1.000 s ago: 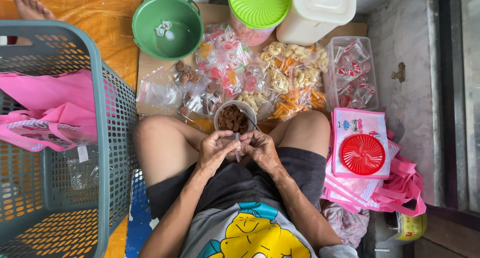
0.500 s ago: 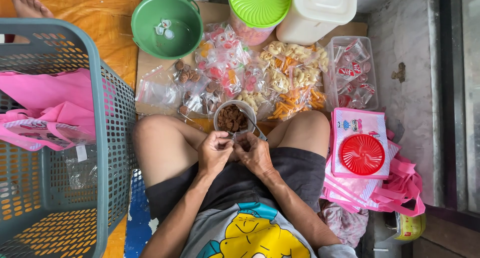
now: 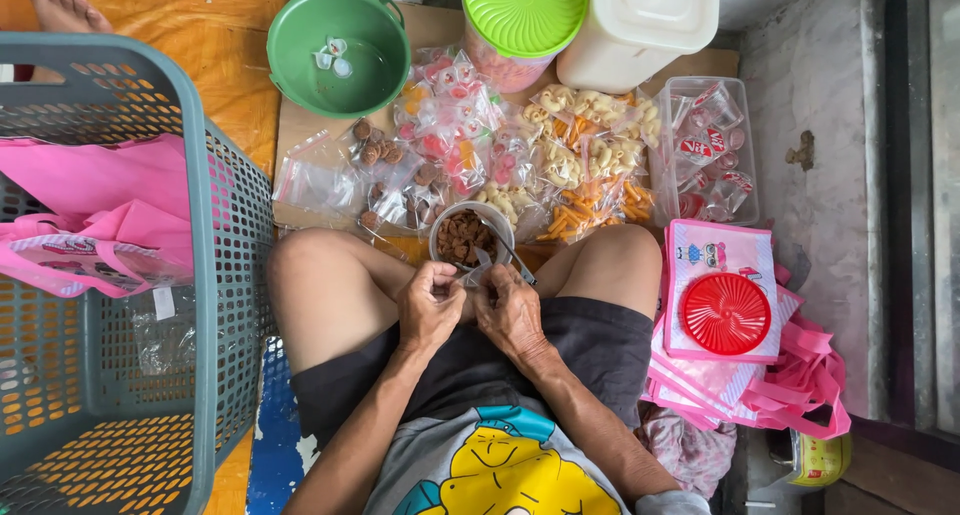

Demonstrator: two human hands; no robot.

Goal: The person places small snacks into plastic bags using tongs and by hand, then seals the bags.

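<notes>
I sit cross-legged on the floor. My left hand (image 3: 428, 306) and my right hand (image 3: 507, 310) meet above my lap, both pinching a small clear plastic bag (image 3: 476, 270) between their fingertips. Just beyond them, between my knees, stands a small bowl (image 3: 466, 237) of brown snack pieces with a metal spoon (image 3: 510, 251) leaning on its rim. Filled little bags of brown, pink, yellow and orange snacks (image 3: 520, 155) lie spread on cardboard past the bowl.
A grey plastic basket (image 3: 150, 275) with pink bags stands at my left. A green bowl (image 3: 338, 51), a green-lidded jar (image 3: 522, 20) and a white container (image 3: 640, 20) stand at the far side. A clear tub (image 3: 708, 145) and a red lid (image 3: 725, 312) on pink bags lie at my right.
Both hands have moved a little forward toward the bowl, still working the small clear bag between their fingers. The view has shifted slightly.
</notes>
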